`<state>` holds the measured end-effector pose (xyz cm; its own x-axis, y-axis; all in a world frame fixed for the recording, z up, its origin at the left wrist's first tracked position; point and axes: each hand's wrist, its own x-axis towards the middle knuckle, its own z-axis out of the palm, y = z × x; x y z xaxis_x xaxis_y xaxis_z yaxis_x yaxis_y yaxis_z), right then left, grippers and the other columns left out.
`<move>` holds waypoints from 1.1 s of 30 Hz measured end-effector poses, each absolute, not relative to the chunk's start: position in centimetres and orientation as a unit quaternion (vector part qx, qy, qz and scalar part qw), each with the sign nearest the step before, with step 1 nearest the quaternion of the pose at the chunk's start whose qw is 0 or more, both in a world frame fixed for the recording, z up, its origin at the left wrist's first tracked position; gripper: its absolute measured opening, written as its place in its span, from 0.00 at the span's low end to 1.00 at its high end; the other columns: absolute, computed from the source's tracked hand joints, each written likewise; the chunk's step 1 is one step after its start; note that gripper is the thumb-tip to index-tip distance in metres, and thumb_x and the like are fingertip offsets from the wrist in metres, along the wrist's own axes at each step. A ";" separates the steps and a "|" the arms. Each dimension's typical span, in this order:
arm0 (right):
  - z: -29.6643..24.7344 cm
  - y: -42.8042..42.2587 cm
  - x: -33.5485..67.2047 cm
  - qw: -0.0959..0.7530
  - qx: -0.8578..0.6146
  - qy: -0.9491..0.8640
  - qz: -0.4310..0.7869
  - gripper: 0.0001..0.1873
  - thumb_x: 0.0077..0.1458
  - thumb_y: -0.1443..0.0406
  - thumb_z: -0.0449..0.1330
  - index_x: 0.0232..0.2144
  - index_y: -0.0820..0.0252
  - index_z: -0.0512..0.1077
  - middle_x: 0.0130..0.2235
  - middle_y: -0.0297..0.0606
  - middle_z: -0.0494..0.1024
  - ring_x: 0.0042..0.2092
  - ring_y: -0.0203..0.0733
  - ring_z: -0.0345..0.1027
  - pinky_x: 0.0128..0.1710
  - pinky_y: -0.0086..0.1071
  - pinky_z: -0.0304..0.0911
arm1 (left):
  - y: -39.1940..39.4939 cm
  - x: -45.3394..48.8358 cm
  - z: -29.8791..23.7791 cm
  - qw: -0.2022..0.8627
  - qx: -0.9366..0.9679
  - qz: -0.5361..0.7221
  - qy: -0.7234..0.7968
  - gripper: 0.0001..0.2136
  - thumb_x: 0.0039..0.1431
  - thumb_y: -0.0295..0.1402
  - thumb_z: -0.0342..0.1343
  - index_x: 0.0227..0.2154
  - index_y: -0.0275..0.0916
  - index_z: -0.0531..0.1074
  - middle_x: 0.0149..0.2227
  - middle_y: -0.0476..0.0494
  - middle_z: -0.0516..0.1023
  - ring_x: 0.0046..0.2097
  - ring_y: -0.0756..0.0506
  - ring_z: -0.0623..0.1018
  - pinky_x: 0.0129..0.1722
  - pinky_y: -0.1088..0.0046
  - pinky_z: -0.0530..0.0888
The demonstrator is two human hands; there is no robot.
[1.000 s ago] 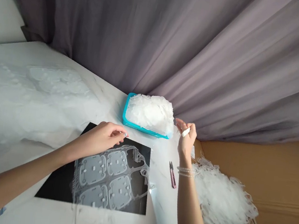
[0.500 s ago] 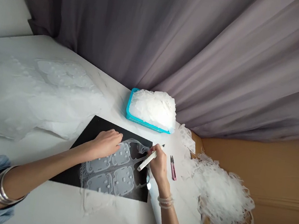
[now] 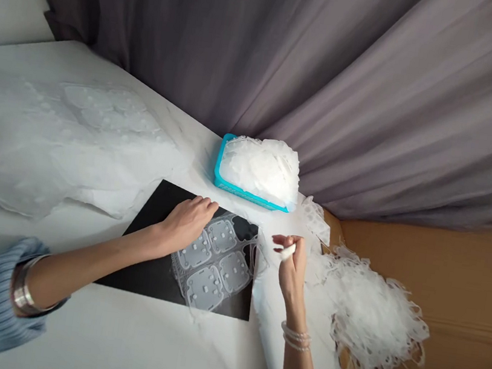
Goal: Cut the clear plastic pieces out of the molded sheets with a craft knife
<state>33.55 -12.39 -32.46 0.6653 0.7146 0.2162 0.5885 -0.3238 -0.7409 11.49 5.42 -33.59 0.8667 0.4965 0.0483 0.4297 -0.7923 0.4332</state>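
Note:
A black mat lies on the white table. On it rests a translucent silicone sheet of several square pads with small studs. My left hand lies flat on the sheet's left part, fingers stretched out. My right hand is raised just right of the mat, fingers closed round a white pen-like tool. A thin strip of the sheet's edge trails toward that hand; whether it is pinched there I cannot tell.
A teal tray heaped with white pieces stands behind the mat against a grey curtain. A fluffy pile of white trimmings lies at the table's right edge over a brown cardboard box. More translucent sheets cover the left of the table.
My right hand went from beside the tray down to the sheet's right edge, then lifted away to the right with the tool. My left hand settled flat on the sheet.

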 end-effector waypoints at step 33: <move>-35.1 -8.4 23.8 0.316 -0.725 -0.602 0.106 0.12 0.68 0.63 0.50 0.40 0.58 0.73 0.36 0.40 0.80 0.36 0.42 0.74 0.38 0.35 0.69 | 1.3 6.7 -36.8 -0.007 0.994 0.091 0.062 0.21 0.68 0.36 0.47 0.61 0.34 0.64 0.64 0.28 0.66 0.64 0.32 0.66 0.62 0.53 0.63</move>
